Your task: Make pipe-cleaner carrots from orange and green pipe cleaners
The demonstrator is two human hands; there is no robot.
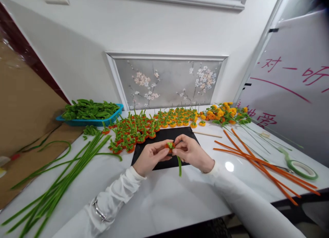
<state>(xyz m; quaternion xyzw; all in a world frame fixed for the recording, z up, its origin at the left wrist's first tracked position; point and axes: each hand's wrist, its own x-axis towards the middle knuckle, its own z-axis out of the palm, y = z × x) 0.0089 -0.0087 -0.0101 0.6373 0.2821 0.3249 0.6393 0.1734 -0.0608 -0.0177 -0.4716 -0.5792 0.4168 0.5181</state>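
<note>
Between both hands, above the front of a black mat [146,152], is a small orange pipe-cleaner flower [169,147] with green on top. My left hand [155,154] pinches its left side between thumb and fingers. From the right, the fingers of my right hand [191,151] close on the flower's other side. A short green pipe cleaner [179,167] hangs down from beneath the right fingertips; where it joins the flower is hidden. Several rows of finished-looking orange and yellow flowers with green stems [138,128] stand just behind the hands.
Long green pipe cleaners [64,176] lie at left, orange ones [262,162] at right beside a roll of green tape [302,170]. A blue tray [95,122] of green leaves stands back left. A thin stick [207,134] and a yellow flower bunch [223,112] are back right.
</note>
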